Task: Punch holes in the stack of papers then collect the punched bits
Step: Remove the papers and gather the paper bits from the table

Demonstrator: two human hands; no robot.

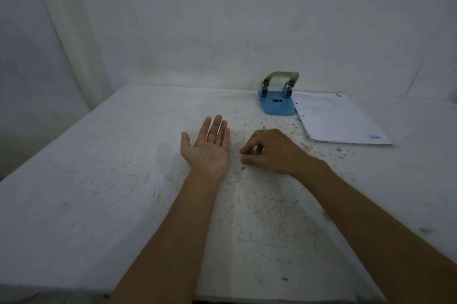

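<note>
Collecting step, judging by holes already in the white paper stack [342, 119] at right beside the blue metal hole punch [278, 96]: right hand [268, 151] pinches tiny bits mid-frame on the speckled white worktop [99, 180], left hand [209, 146] flat, palm-up, released; next, drop bits into palm.

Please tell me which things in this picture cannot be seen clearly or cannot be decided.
- Head view: whether the right hand holds any punched bits; its curled fingers cover the tips.
- Punched bits on the table: too small and pale to tell apart from its specks.
- Writing on the stack of papers and the hole punch label: too blurred to read.
- Left hand: palm up and open, seemingly empty; tiny bits would not show.
</note>
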